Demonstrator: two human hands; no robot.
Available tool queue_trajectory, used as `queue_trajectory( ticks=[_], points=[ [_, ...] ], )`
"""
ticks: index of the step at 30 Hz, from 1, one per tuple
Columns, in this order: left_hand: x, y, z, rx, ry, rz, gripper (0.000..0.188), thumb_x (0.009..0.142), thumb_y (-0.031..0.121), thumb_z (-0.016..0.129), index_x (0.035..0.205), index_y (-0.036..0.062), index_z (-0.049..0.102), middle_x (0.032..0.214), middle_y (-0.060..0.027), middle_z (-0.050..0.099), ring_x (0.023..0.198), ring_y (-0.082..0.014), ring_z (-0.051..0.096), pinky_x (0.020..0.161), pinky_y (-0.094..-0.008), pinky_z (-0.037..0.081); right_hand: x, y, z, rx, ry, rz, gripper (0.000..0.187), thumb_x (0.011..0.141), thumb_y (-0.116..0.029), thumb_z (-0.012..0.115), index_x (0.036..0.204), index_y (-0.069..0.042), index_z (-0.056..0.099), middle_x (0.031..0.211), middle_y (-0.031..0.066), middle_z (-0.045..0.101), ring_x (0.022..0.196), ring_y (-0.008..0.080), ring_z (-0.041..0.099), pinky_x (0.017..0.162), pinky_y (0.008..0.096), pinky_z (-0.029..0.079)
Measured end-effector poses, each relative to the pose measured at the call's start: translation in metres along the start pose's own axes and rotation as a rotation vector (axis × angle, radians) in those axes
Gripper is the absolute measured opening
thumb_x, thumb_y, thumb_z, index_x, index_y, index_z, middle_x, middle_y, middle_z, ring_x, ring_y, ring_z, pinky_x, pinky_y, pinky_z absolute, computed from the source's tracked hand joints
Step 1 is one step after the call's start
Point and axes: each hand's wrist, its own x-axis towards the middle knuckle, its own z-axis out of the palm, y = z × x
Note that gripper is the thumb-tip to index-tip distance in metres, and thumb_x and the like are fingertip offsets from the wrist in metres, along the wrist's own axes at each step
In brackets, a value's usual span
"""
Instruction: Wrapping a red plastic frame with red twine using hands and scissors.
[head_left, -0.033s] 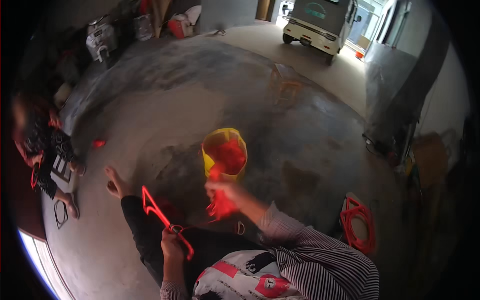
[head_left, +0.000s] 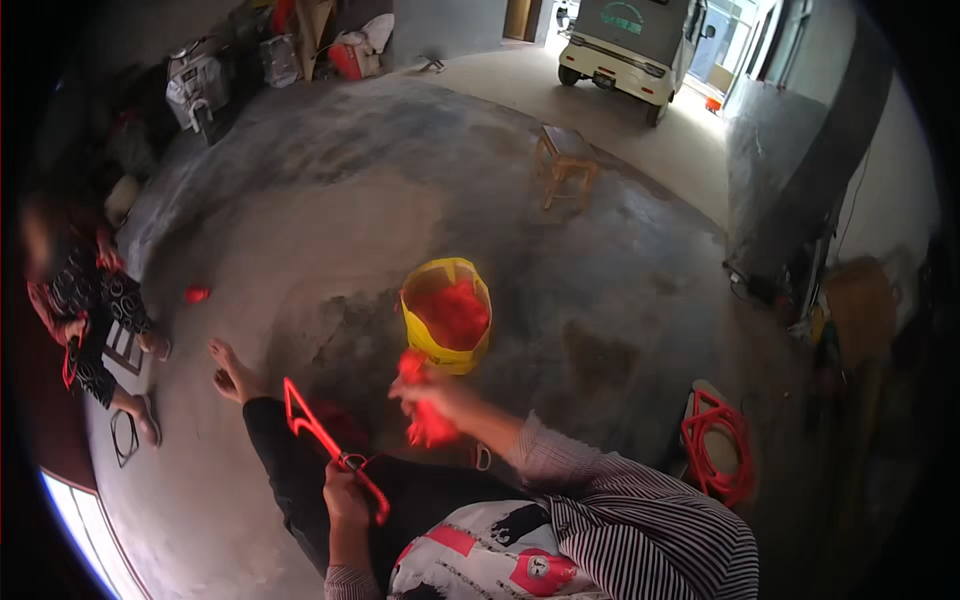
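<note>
Down toward seven o'clock slides the right hand [head_left: 440, 397], fingers wrapped round a bright-red, crumpled bunch of material [head_left: 432, 427], now just beside the yellow, open-topped container [head_left: 440, 357] at twelve o'clock from it, red pieces [head_left: 458, 312] inside! Round near half past seven, the left hand [head_left: 345, 495] is curled firmly about a slim, angular red frame [head_left: 325, 438], while farther out a brown wooden stool [head_left: 567, 148] stands at one o'clock.

Limited visibility
Right hand [head_left: 442, 394]: blurred. Red bundle [head_left: 432, 429]: partly hidden by hand. Vehicle [head_left: 612, 62]: cut off at top edge.
</note>
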Motion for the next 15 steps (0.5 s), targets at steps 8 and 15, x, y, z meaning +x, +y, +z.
queue_trajectory(
  ticks=[8, 15],
  points=[
    [0.005, -0.012, -0.011, 0.004, -0.022, 0.038, 0.027, 0.097, 0.016, 0.043, 0.12, 0.008, 0.052, 0.106, -0.0042, 0.06, 0.1, -0.0185, 0.058, 0.09, -0.0344, 0.046, -0.005, 0.028, 0.056, -0.439, -0.364, 0.099, 0.021, 0.085, -0.022, 0.062, 0.098, -0.005, 0.063, 0.073, 0.0025, 0.062, 0.059, 0.0133, 0.058, 0.057, 0.0307, 0.048],
    [0.021, -0.018, -0.016, 0.147, 0.239, 0.043, 0.016, 0.076, 0.003, 0.048, 0.09, 0.0029, 0.053, 0.073, -0.002, 0.05, 0.058, -0.0124, 0.041, 0.056, -0.0244, 0.032, -0.025, -0.005, 0.078, -0.045, -0.507, 0.228, 0.009, 0.084, -0.001, 0.054, 0.093, -0.003, 0.052, 0.062, -0.0019, 0.045, 0.048, 0.0061, 0.041, 0.045, 0.0222, 0.033]
  ],
)
